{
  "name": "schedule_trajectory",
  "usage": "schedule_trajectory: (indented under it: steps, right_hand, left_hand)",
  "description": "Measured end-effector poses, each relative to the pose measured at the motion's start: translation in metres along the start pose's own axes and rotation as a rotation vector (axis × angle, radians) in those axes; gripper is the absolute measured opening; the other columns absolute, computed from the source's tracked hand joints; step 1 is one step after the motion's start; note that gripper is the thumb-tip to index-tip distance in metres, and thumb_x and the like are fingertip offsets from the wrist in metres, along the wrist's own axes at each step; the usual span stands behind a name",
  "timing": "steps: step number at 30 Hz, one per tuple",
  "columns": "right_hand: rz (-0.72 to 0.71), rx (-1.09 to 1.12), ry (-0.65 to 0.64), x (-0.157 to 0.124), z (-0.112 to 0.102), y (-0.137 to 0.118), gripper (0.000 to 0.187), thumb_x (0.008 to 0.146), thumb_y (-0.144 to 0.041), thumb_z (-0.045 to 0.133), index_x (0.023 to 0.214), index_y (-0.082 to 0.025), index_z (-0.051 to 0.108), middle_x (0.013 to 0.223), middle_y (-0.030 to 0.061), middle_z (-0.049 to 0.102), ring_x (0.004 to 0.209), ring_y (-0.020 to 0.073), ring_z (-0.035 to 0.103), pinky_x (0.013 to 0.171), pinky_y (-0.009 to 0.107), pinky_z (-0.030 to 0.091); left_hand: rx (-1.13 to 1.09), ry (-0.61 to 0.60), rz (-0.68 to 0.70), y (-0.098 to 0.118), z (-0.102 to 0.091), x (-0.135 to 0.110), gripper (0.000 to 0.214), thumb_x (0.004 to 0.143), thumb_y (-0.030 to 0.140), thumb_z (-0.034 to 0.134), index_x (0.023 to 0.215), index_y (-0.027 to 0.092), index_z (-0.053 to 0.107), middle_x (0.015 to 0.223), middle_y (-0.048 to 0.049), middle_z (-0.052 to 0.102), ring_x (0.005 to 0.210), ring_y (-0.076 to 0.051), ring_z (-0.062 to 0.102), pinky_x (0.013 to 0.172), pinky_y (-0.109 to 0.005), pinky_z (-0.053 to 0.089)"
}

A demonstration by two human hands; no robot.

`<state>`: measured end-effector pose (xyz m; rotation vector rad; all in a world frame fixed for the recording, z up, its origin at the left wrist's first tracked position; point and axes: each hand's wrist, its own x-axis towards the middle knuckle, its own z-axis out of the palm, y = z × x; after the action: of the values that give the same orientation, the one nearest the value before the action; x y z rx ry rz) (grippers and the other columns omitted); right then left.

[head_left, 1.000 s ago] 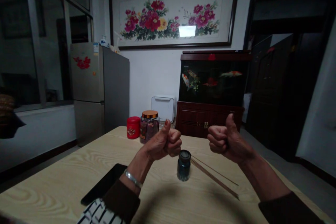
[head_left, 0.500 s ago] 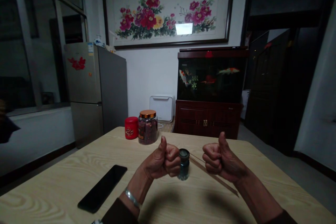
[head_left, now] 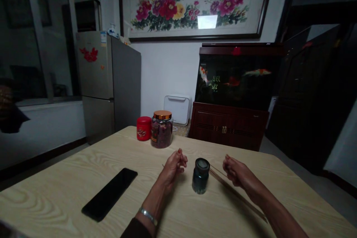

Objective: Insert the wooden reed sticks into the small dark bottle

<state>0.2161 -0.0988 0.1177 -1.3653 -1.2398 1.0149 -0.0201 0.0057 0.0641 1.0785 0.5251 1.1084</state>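
A: What is closest?

B: A dark sleeve [head_left: 136, 229] and, on the wrist above it, a silvery bracelet [head_left: 147, 215]. Past them is the left hand [head_left: 173, 167], over the tabletop [head_left: 61, 178], thumb uppermost.

A: And its grip?

B: Fingers loosely curled, with nothing visible in them. I can't tell how narrow the gap is.

A: The right hand [head_left: 237, 173]?

B: Curled too, the fingertips bunched. It is beside the thin sticks [head_left: 235, 192]; I can't tell whether it touches them, or how tight its grip is.

A: Where do those sticks lie?

B: Slanting across the tabletop, from just beside the small dark jar [head_left: 200, 178] to near the right forearm. The jar stands upright between the two hands, apart from both.

A: Anything left of that?

B: A black phone [head_left: 110, 194], lying flat.

A: Farther off?

B: Near the far edge, a red canister [head_left: 143, 129] just beside a copper-lidded jar [head_left: 161, 130] with dark reddish contents. Beyond the tabletop are a white panel-like object [head_left: 177, 111], a grey refrigerator [head_left: 126, 81] at the left, and a fish tank [head_left: 237, 93] at the right. A framed flower painting [head_left: 170, 5] hangs on the wall.
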Motion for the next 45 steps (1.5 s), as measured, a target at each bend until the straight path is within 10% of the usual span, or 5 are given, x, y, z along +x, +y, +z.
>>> schedule_trajectory:
  steps: [5,12,23,30,45]
  right_hand:
    - [-0.211,-0.731,0.044,0.02,0.027,0.006,0.042,0.089,-0.062,0.047,0.107,-0.025,0.056,0.096,0.0034,0.06,0.079,0.019,0.058,0.071,0.032,0.044]
    - [-0.24,-1.312,-0.093,0.043,0.062,-0.022,0.041,0.087,-0.054,0.057,0.103,-0.016,0.061,0.101,0.0132,0.063,0.089,0.0291,0.065,0.077,0.038,0.044]
    - [-0.325,-0.955,-0.562,0.051,0.03,-0.036,0.086,0.073,-0.033,0.066,0.151,-0.022,0.031,0.154,0.0127,0.036,0.141,0.0302,0.033,0.112,0.044,0.031]
    - [-0.255,-1.336,-0.225,0.046,0.052,-0.04,0.058,0.085,-0.06,0.053,0.116,-0.011,0.063,0.111,0.0203,0.067,0.105,0.0372,0.061,0.098,0.057,0.036]
    - [-0.229,-1.249,-0.365,0.049,0.049,-0.043,0.05,0.083,-0.038,0.056,0.129,-0.017,0.057,0.123,0.0162,0.063,0.115,0.0342,0.057,0.099,0.052,0.037]
  left_hand:
    - [0.399,-0.166,-0.018,-0.048,-0.006,0.006,0.086,0.05,0.043,0.093,0.122,0.019,0.052,0.121,-0.0121,0.059,0.115,-0.027,0.053,0.089,-0.033,0.044]
    - [0.608,-0.165,0.112,-0.073,0.011,0.012,0.068,0.055,0.027,0.088,0.116,0.017,0.061,0.104,-0.0043,0.068,0.091,-0.022,0.061,0.074,-0.027,0.046]
    - [0.683,-0.147,0.122,-0.065,0.01,0.012,0.063,0.058,0.037,0.086,0.113,0.013,0.065,0.101,-0.007,0.071,0.092,-0.024,0.062,0.074,-0.028,0.047]
    - [0.65,-0.168,0.126,-0.066,0.011,0.011,0.057,0.058,0.025,0.084,0.112,0.015,0.065,0.097,-0.0022,0.07,0.086,-0.019,0.061,0.069,-0.024,0.045]
    - [0.603,-0.17,0.082,-0.069,0.01,0.011,0.058,0.059,0.025,0.082,0.113,0.014,0.063,0.1,-0.0046,0.069,0.089,-0.022,0.06,0.076,-0.027,0.047]
